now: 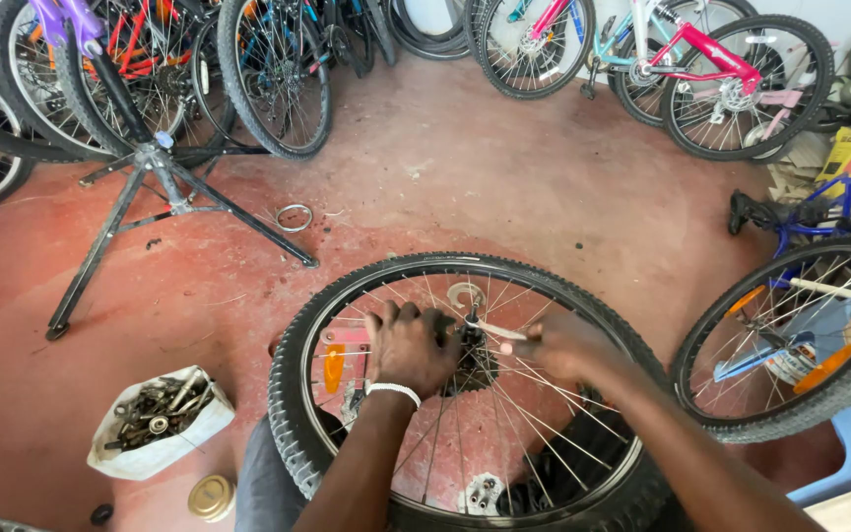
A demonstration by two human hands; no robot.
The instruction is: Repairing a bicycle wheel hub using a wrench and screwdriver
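Note:
A black-tyred bicycle wheel (347, 296) with thin spokes lies across my lap, an orange reflector (334, 366) fixed in its spokes. My left hand (408, 345), with a white band at the wrist, is closed over the dark hub cluster (477, 363) at the centre. My right hand (563, 347) grips a slim metal tool (492, 329) whose tip sits at the hub axle.
A black repair stand (164, 192) spreads its legs on the red floor at left. A white bag of metal parts (158, 419) and a gold round tin (212, 496) lie near my left knee. Bicycles line the back wall; another wheel (790, 335) stands at right.

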